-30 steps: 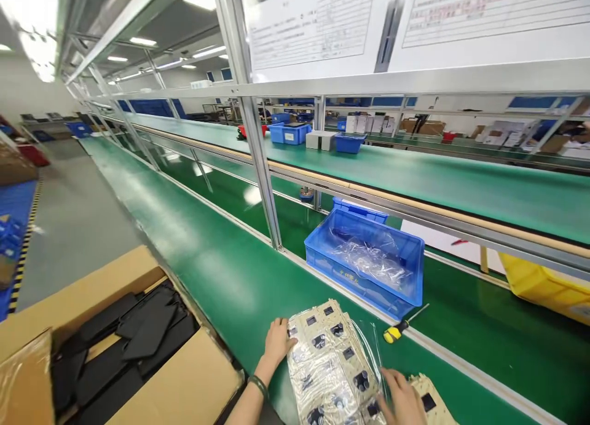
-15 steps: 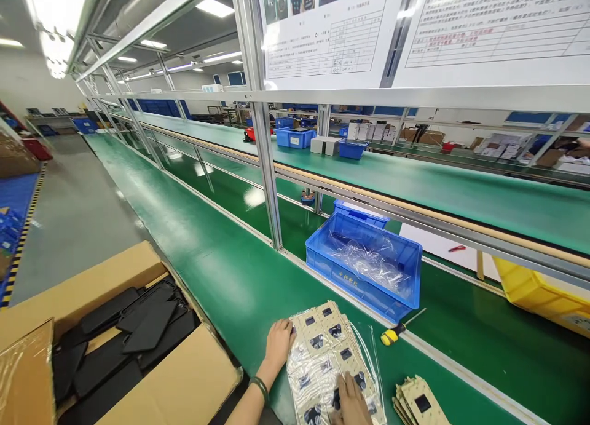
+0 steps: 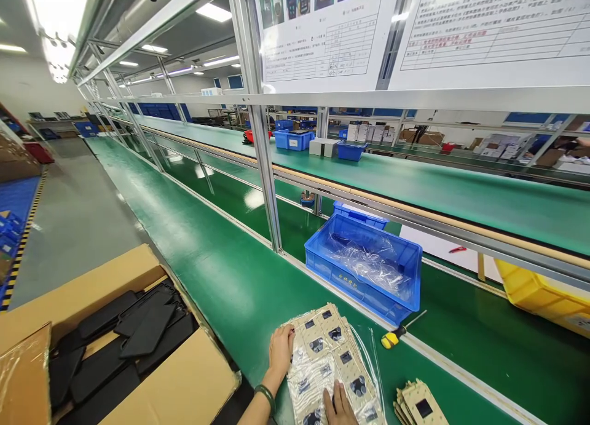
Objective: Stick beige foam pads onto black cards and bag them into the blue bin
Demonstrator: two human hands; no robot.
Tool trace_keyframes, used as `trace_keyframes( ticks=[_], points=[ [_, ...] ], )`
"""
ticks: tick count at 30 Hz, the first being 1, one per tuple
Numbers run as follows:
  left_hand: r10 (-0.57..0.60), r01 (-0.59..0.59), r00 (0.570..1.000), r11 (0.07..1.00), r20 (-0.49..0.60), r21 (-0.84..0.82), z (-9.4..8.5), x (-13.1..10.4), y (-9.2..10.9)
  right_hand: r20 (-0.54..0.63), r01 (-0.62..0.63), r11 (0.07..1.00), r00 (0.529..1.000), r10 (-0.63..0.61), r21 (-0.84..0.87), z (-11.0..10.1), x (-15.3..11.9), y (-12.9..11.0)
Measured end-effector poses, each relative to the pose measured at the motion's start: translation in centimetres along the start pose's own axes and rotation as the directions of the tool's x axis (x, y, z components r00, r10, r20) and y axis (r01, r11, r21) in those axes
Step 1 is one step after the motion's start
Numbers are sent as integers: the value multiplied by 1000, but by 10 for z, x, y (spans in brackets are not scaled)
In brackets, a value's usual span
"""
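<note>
The film-wrapped stack of beige panels (image 3: 329, 344) lies at the lower centre of the frame; my left hand (image 3: 280, 350) curls along its left edge, likely to steady it, though whether those fingers pinch I cannot tell; my right hand (image 3: 340, 406) rests unclenched on top, seemingly to flatten the film; a smaller pile (image 3: 420, 401) sits apart, lower right.

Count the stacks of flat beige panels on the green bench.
2: the large beige plastic-covered stack under the bare right hand, and the small beige fanned stack farther right. Others may be hidden.
</note>
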State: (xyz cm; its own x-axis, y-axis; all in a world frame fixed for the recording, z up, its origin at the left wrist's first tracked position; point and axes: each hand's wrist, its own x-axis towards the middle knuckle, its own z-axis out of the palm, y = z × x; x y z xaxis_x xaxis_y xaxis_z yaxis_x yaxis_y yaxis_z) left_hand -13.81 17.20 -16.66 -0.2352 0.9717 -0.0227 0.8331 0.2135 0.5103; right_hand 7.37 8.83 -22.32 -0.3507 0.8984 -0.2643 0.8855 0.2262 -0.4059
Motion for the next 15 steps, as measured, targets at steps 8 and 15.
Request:
trace_keyframes(
  ticks=[8,15],
  points=[
    [-58,58,998,997,-8,50,7,-12,16,16,-35,999,999,35,-12,-7,11,-3],
    [-132,131,991,990,36,45,-12,4,1,40,-34,999,999,32,36,-15,7,-10]
  ],
)
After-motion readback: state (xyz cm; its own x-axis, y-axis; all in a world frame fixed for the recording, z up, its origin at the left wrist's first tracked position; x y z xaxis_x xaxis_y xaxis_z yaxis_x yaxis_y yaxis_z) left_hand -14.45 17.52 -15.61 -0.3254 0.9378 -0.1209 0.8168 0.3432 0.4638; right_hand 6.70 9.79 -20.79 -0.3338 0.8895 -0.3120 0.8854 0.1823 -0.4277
